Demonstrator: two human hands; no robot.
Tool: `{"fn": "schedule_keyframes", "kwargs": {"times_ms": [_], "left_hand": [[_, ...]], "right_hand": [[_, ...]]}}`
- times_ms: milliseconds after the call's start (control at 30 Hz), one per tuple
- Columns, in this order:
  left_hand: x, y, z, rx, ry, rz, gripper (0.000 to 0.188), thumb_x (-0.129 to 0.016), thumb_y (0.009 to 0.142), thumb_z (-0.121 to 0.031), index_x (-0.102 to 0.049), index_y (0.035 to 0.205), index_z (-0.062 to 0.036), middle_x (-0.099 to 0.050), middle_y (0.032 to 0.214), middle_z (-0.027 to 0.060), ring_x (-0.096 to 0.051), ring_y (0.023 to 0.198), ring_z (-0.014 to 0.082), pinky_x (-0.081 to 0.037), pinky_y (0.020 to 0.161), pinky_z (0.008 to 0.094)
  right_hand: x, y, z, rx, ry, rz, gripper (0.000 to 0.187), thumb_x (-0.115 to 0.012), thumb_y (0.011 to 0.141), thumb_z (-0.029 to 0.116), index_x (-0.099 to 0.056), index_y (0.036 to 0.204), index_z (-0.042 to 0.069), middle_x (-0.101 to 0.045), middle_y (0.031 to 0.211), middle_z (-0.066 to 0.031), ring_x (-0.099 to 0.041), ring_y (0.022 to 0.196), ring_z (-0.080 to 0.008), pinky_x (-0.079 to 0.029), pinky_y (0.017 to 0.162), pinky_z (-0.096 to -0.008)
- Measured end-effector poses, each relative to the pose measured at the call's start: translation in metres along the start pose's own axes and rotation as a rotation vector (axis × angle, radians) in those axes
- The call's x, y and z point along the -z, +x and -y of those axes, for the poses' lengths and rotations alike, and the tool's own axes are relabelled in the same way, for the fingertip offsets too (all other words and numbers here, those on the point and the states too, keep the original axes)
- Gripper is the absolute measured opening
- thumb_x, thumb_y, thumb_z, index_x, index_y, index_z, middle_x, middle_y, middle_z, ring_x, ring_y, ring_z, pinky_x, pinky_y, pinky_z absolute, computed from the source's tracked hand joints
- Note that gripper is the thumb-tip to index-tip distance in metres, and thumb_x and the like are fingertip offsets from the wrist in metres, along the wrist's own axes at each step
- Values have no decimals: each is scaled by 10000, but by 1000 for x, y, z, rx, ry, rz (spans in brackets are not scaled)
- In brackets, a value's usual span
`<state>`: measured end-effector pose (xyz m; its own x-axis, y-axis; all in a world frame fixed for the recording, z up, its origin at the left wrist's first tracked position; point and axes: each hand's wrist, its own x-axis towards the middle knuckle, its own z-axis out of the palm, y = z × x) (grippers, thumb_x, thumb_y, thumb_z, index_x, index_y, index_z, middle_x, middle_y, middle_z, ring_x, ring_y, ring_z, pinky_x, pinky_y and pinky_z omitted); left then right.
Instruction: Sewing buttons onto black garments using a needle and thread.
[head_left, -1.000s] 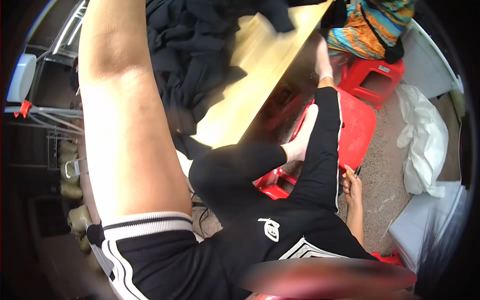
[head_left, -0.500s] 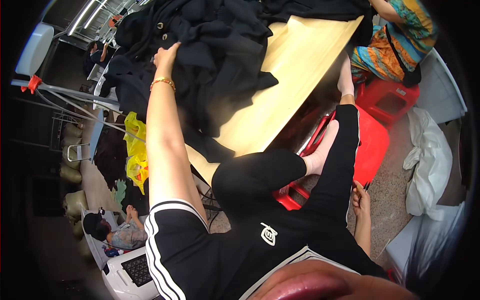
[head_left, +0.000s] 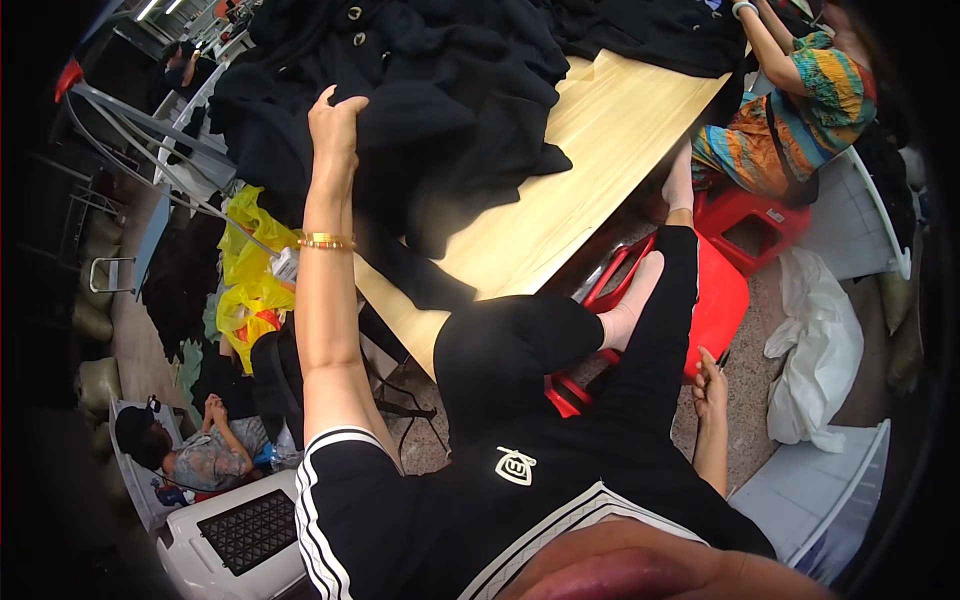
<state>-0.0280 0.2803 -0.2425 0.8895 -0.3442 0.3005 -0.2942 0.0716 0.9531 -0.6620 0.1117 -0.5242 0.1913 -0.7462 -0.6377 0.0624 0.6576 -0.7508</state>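
Note:
A heap of black knit-looking garments (head_left: pixel 450 110) with a few round metallic-looking rings covers the far left of a light wooden table (head_left: pixel 600 150). My left arm, with gold-coloured bracelets, is stretched out to the heap. At its near left side my left hand (head_left: pixel 335 130) is closed on the edge of a black garment; the fingertips are partly hidden. My right hand (head_left: pixel 711 388) hangs low at the right beside my leg and a red plastic stool (head_left: pixel 722 300). Its fingers are closed around a small dark tool (head_left: pixel 724 359), mostly hidden, perhaps thread snips.
A person in a colourful patterned top (head_left: pixel 835 90) sits at the table's far right on a red stool (head_left: pixel 760 225). White plastic sheeting (head_left: pixel 815 350) lies on the right floor. Yellow bags (head_left: pixel 250 240) and a seated person (head_left: pixel 215 455) are at left. My legs are beneath the table edge.
The view has shifted, so the table and stools sit differently. My left hand has turned slightly at the garment's edge. The person at far right has both forearms on the black cloth.

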Motion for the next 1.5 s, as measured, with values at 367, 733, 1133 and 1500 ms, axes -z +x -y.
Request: {"fn": "schedule_keyframes", "kwargs": {"times_ms": [367, 733, 1133, 1500], "left_hand": [[-61, -169, -81, -493, 1, 455, 207, -611, 617, -29, -461, 748, 27, -374, 663, 73, -394, 651, 100, -384, 560, 295], [-83, -294, -66, -542, -8, 1055, 280, -678, 546, -90, -445, 690, -31, -532, 669, 151, -568, 687, 394, -439, 621, 462], [-62, -314, -39, -406, -3, 1312, 357, -769, 708, -253, -493, 761, -31, -560, 726, 171, -584, 751, 394, -463, 666, 482], [-12, -154, 18, 390, -299, 89, 602, -630, 951, -470, -506, 1348, -34, -597, 1273, 118, -640, 1086, 246, -523, 889, 432]], "right_hand": [[-22, -14, 21, 62, -11, 34, 368, -650, 970, 247, -627, 1275, 42, -588, 806, 13, -403, 460, -29, -215, 351, -190], [-152, -50, 78, 325, -159, 706, 468, -482, 1047, 311, -522, 1379, -16, -727, 1033, -92, -361, 444, -4, -221, 397, -150], [-293, -123, 102, 263, -360, 903, 215, -717, 880, 93, -655, 1058, -11, -679, 867, -10, -645, 731, -56, -515, 664, -200], [-178, -161, 110, 337, -17, 1056, 326, -815, 673, 151, -612, 862, -21, -673, 817, -88, -613, 704, -127, -453, 648, -235]]}}
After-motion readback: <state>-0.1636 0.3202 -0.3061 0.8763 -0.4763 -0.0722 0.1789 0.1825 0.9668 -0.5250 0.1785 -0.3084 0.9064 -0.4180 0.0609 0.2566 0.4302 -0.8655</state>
